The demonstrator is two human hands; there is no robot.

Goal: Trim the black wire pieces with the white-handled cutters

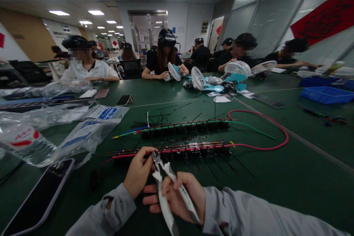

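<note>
Green table point(276, 177); right hand point(179, 197) grips cutters point(166, 188).

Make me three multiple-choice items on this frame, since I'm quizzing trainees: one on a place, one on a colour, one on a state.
1. Where is the phone?
A. near left on the table
B. far right
C. in a bin

2. What colour is the looping wire?
A. yellow
B. red
C. white

3. What does the right hand do?
A. lies flat
B. holds a fan
C. grips the cutters

Key: 1 A, it lies by the left sleeve. 2 B, the loop right of the wire bundle is red. 3 C, the fingers wrap the handles while the left hand touches the bundle.
</note>
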